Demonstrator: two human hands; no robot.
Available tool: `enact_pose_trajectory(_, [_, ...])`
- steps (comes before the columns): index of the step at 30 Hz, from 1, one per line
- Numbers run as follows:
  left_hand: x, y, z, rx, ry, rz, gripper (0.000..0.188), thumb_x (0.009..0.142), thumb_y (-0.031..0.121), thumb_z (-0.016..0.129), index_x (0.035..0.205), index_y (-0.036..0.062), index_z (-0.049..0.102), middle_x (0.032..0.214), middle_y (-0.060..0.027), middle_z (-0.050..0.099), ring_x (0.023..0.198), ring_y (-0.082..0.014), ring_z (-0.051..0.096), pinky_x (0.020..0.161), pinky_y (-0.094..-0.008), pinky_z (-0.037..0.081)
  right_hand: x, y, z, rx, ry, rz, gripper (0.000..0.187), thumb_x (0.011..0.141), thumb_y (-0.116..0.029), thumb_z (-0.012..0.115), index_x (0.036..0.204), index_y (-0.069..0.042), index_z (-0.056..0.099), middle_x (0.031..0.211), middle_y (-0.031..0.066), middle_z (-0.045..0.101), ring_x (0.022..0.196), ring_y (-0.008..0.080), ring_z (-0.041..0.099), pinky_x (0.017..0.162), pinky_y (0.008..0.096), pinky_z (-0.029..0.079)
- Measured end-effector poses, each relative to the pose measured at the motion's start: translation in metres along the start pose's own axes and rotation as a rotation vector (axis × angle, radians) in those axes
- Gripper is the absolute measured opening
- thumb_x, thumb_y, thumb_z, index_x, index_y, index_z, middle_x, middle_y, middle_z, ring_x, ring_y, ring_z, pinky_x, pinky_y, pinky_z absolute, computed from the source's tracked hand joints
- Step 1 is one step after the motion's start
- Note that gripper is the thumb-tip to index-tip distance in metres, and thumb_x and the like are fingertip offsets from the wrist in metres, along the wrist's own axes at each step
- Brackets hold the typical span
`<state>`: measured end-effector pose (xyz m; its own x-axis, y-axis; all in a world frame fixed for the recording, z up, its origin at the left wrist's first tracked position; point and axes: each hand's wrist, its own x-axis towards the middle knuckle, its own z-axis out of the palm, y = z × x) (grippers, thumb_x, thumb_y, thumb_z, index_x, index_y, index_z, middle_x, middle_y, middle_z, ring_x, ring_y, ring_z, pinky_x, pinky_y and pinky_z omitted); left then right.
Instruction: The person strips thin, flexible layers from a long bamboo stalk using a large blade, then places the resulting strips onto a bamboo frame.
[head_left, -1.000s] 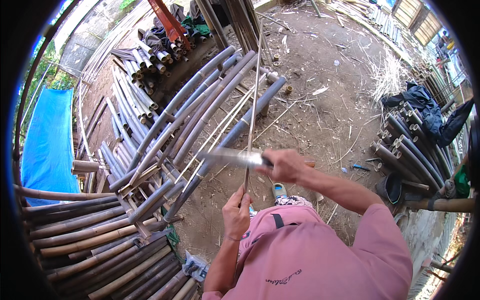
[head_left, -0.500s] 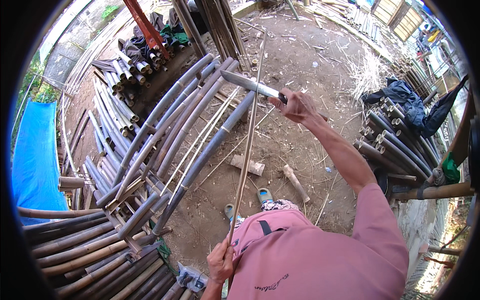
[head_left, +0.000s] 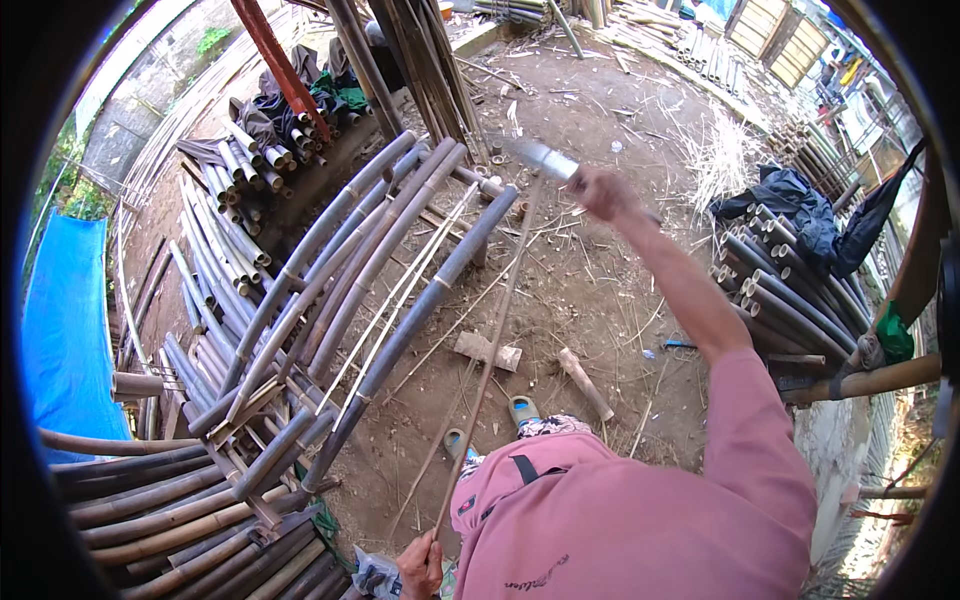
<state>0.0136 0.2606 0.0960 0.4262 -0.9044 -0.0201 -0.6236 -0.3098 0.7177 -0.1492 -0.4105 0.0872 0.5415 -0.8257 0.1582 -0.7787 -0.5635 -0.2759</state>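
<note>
In my left hand (head_left: 420, 567), at the bottom of the picture, the fingers are closed round the near end of a long, thin bamboo strip (head_left: 487, 370). The strip slants up and away, past my sandals. My right hand (head_left: 603, 193) grips the handle of a large machete (head_left: 548, 160) at arm's length. Motion blurs its broad blade, which points left close to the strip's far end; whether they touch I cannot tell. Another thin strip (head_left: 430, 462) slants just left of the held one.
Bamboo poles lean on a rack (head_left: 405, 320) at my left, with more poles (head_left: 150, 510) stacked nearer. A cut log (head_left: 487, 352) and a short bamboo piece (head_left: 586, 384) lie by my feet. Dark poles (head_left: 775, 290) and a dark cloth (head_left: 790, 207) are at the right.
My left hand has come lower and nearer, drawing the strip toward me. The machete has left its place across the strip and swung slightly right. A second thin strip now shows beside my feet.
</note>
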Motion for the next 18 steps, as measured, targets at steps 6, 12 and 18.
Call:
enact_pose_trajectory(6, [-0.022, -0.038, 0.015, -0.165, 0.079, 0.041, 0.033, 0.094, 0.019, 0.053, 0.118, -0.0036, 0.061, 0.06, -0.0025, 0.053, 0.049, -0.0094, 0.045, 0.046, -0.026, 0.034, 0.049, 0.081, -0.072, 0.064, 0.254, 0.22, 0.061, 0.094, -0.058, 0.047, 0.088, 0.001, 0.064, 0.066, 0.0189, 0.062, 0.056, 0.0259, 0.059, 0.053, 0.0431, 0.044])
enact_pose_trajectory(12, [0.134, 0.03, 0.034, -0.617, -0.076, -0.322, 0.041, 0.096, 0.012, 0.05, 0.136, -0.0003, 0.049, 0.071, -0.002, 0.056, 0.052, -0.0049, 0.045, 0.047, -0.0209, 0.037, -0.061, -0.079, -0.032, 0.373, 0.188, 0.003, 0.034, 0.096, -0.036, 0.053, 0.093, -0.005, 0.063, 0.067, 0.0166, 0.062, 0.053, 0.0225, 0.058, 0.05, 0.0394, 0.044])
enact_pose_trajectory(18, [0.241, 0.105, 0.017, -1.172, -0.102, -0.461, 0.037, 0.1, 0.017, 0.049, 0.134, 0.0044, 0.05, 0.068, -0.0018, 0.052, 0.041, -0.0044, 0.037, 0.035, -0.0205, 0.029, -0.192, -0.203, -0.01, 0.484, -0.139, -0.39, 0.052, 0.089, -0.059, 0.055, 0.088, -0.007, 0.057, 0.072, 0.0167, 0.063, 0.062, 0.0321, 0.064, 0.058, 0.0447, 0.05])
